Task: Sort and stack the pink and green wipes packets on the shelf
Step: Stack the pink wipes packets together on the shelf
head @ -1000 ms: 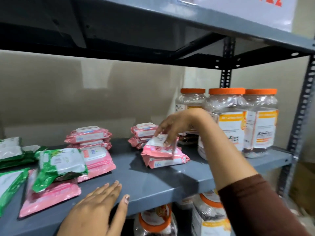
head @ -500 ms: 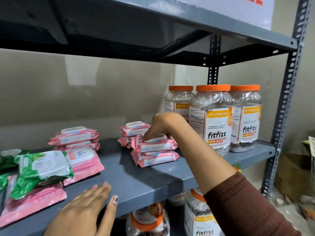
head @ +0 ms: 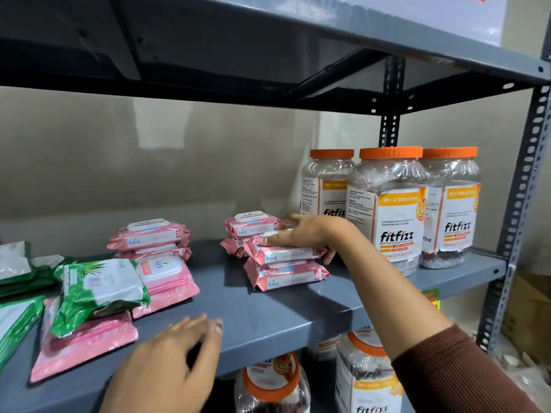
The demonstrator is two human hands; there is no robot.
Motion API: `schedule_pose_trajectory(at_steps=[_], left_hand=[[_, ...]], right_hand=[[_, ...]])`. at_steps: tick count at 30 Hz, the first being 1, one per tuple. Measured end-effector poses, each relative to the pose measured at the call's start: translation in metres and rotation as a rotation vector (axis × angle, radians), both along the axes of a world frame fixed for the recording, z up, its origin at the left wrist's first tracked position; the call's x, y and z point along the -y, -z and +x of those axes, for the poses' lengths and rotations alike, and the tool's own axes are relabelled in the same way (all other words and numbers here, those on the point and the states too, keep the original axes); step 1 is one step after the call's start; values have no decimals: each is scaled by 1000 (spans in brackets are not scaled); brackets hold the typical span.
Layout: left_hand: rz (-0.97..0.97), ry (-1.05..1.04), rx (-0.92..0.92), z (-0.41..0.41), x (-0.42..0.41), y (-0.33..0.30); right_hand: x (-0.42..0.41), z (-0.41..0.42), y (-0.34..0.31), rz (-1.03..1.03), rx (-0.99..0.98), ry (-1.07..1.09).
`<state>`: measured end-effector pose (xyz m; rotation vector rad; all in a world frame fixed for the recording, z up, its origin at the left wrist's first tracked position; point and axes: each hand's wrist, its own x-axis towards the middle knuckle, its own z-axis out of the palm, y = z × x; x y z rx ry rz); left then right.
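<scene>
My right hand (head: 304, 234) lies on the top pink wipes packet (head: 281, 254) of a two-high stack, fingers over its lid and thumb at its right end; the lower pink packet (head: 283, 278) sits under it. Behind stands another pink stack (head: 252, 226). A third pink stack (head: 149, 236) is further left. A green packet (head: 101, 289) lies tilted across two flat pink packets (head: 167, 281) (head: 83, 344). More green packets (head: 18, 275) (head: 15, 323) lie at the far left. My left hand (head: 170, 365) rests flat, fingers spread, at the front edge of the grey shelf (head: 253, 317).
Three clear jars with orange lids (head: 390, 210) stand at the right end of the shelf, close to my right wrist. More such jars (head: 366, 380) sit on the shelf below. The upper shelf (head: 268, 40) hangs low overhead. A perforated upright (head: 518, 204) bounds the right side.
My right hand carried a pink packet down onto the other one and now presses it flat on the stack. The left hand stayed on the shelf edge. The view shifted slightly.
</scene>
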<state>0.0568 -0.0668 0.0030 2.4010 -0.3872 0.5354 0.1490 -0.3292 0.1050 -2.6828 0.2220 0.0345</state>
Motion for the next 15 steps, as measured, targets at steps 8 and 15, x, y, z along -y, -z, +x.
schedule_pose_trajectory(at_steps=[8,15], left_hand=[[-1139,452,-653,62,81,-51],[-1050,388,-671,76,108,-40]], right_hand=[[30,-4,59,891,324,220],[39,-13,70,952,302,81]])
